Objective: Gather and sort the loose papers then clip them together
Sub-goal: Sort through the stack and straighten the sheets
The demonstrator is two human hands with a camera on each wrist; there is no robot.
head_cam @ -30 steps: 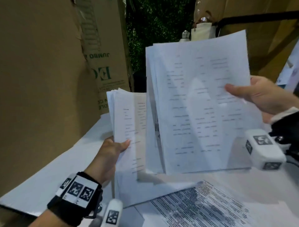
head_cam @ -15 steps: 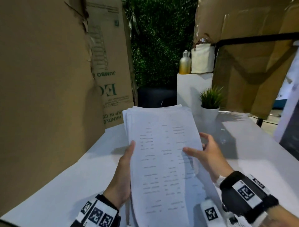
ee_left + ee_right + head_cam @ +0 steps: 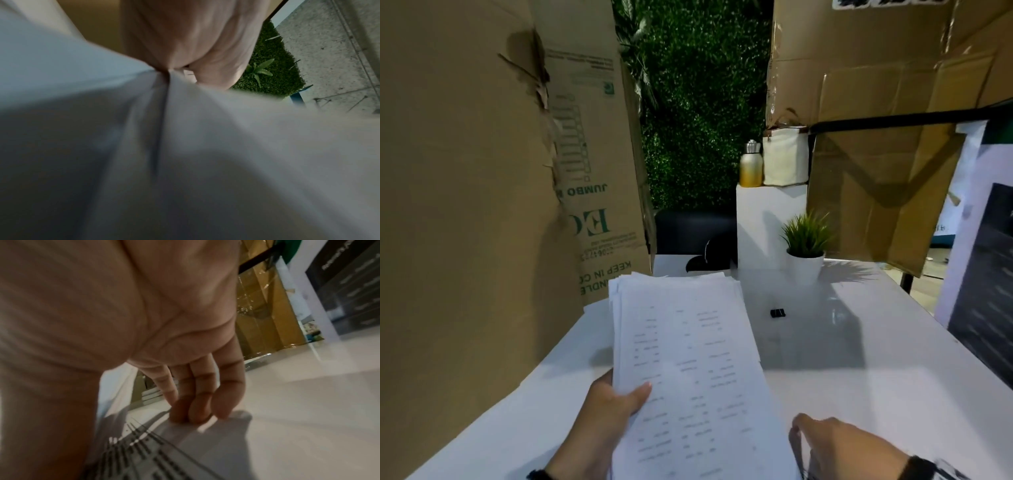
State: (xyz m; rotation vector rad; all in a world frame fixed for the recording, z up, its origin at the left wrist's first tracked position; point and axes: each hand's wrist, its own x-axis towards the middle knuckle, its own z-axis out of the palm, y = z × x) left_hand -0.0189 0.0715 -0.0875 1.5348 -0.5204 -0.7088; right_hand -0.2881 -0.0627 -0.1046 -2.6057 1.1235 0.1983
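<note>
Paper stack (image 3: 688, 359), light and floppy with its far edges fanned, is pinched at its near left edge by the left hand (image 3: 602, 411), while the right hand (image 3: 839, 448) seemingly presses nearly straight fingers (image 3: 197, 408) on a printed sheet (image 3: 164, 456) lying on the counter (image 3: 859, 377), binder clip (image 3: 777, 312) lying beyond.

The stack of papers (image 3: 688, 359) hides the left hand (image 3: 602, 421) fingers; its print is too blurred to read.
</note>
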